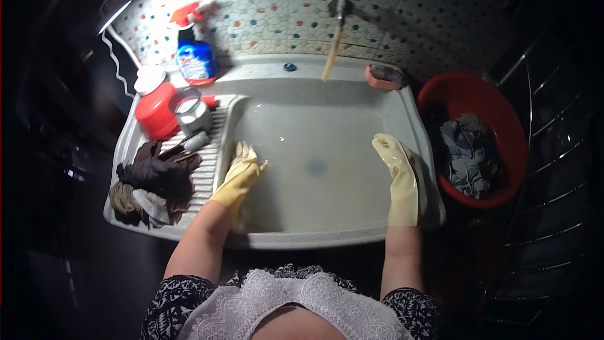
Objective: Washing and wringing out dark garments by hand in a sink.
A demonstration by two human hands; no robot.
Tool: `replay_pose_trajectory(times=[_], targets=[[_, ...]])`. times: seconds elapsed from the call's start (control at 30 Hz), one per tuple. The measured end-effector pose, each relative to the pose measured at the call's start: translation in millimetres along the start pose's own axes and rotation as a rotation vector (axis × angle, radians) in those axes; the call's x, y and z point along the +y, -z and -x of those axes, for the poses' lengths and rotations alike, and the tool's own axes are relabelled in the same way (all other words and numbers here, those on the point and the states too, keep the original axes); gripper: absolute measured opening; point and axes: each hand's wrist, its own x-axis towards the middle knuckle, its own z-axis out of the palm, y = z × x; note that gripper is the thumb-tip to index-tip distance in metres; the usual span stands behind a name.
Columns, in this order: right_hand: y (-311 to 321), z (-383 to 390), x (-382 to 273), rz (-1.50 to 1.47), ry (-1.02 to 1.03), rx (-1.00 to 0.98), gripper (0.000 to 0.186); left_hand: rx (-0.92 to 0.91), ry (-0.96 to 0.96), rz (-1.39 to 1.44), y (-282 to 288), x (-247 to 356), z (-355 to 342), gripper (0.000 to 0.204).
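A wide pale sink [333, 237] stands before me, its basin filled with cloudy water [314, 126]. My left hand [245, 165], in a yellow rubber glove, is at the basin's left side by the ribbed drainboard. Its fingers are spread and hold nothing, the tips seemingly in the water. My right hand [396, 157], in a paler rubber glove, is over the basin's right side, near the right wall. Its fingers are curled in, and nothing shows in them. The cloudy water hides most of the basin floor; only a dark round spot shows through.
On the drainboard [204, 179] lie dark wet clothes [160, 176], a brush [189, 143], a glass jar [190, 112] and a red bottle [156, 110]. Behind stand a blue spray bottle [195, 56], a tap [333, 44] and a pink soap dish [384, 77]. Right is a red basin [513, 170] of laundry.
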Motion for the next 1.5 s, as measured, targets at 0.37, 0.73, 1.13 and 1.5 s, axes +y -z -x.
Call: replay_pose_trajectory(times=[0.37, 0.73, 1.13, 1.5], targets=[[22, 17, 12, -0.280, 0.088, 0.304, 0.041, -0.132, 0.353, 0.065, -5, 71, -76, 0.100], [18, 23, 11, -0.044, 0.194, 0.339, 0.045, -0.134, 0.500, 0.377, -31, 177, -164, 0.101], [4, 3, 35, -0.259, 0.292, 0.360, 0.048, -0.357, -0.439, -0.600, 0, 314, -128, 0.078], [4, 14, 32, -0.133, 0.294, 0.283, 0.046, -0.533, -0.599, -0.094, -8, 325, -64, 0.065]])
